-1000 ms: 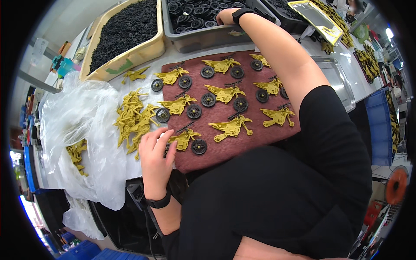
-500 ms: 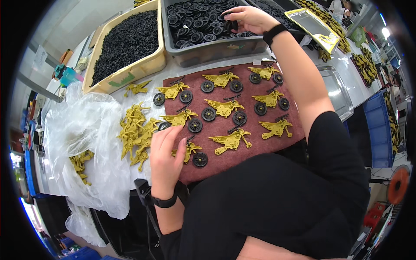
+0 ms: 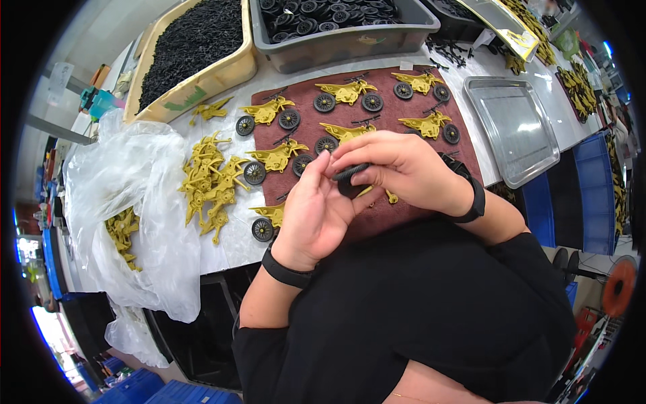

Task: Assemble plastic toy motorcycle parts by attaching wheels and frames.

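Above the near part of a maroon cloth mat, my two hands meet. Between the fingertips of my right hand are black toy wheels, seemingly a small stack; their count is hidden. My left hand is cupped beneath and beside them, palm showing and thumb raised, with some fingers covered by the right hand. Rows of yellow toy motorcycle bodies lie on the mat. One far-row motorcycle has a black handlebar and two wheels. A near-left motorcycle shows a wheel. My hands hide others.
Behind the mat stand a grey bin of black wheels and a cream bin of small black parts. Loose yellow bodies are piled left, beside a clear plastic bag. A clear tray sits to the right.
My right hand has come back from the wheel bin to the mat, carrying black wheels. My left hand has moved right from the near-left motorcycle and turned palm inward to meet it.
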Demonstrator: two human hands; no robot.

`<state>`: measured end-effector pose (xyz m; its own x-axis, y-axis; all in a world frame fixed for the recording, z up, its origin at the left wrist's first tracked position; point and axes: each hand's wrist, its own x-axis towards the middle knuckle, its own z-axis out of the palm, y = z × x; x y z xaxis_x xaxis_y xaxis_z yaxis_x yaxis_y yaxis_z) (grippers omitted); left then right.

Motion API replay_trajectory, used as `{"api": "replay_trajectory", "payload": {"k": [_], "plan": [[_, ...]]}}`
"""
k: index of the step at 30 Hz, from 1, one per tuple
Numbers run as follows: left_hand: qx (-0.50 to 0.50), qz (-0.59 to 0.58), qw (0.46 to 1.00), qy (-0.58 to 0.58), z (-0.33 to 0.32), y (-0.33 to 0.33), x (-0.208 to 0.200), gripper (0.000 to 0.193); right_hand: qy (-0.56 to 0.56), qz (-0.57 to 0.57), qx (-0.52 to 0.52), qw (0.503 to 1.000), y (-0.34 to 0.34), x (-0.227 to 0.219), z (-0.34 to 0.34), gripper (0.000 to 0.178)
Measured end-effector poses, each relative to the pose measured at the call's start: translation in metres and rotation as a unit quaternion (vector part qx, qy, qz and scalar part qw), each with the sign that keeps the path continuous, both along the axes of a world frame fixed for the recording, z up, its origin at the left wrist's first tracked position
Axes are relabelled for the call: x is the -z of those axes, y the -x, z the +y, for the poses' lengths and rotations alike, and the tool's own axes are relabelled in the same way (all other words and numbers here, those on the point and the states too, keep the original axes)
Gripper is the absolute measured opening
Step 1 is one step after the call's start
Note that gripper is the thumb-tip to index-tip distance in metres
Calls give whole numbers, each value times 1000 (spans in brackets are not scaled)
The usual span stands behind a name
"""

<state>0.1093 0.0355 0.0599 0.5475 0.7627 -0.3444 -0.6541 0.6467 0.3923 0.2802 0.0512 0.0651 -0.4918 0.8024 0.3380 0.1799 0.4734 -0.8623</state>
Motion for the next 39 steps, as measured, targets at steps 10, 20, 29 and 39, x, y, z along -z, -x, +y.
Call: {"api": "replay_trajectory", "payload": {"k": [10, 20, 29, 39], "plan": [[-241, 152, 939, -192, -13, 37, 16, 32, 124, -54, 91, 987, 3, 19, -15, 18], [-247, 165, 940, -170, -28, 40, 16, 34, -45, -220, -12, 974, 22, 42, -17, 17], [-199, 213, 937, -193, -29, 20, 19, 34, 35, -1, 91, 995, 16, 23, -24, 19], [-82, 309, 911, -261, -24, -8, 23, 30, 161, 8, 164, 973, -38, 26, -42, 14]]}}
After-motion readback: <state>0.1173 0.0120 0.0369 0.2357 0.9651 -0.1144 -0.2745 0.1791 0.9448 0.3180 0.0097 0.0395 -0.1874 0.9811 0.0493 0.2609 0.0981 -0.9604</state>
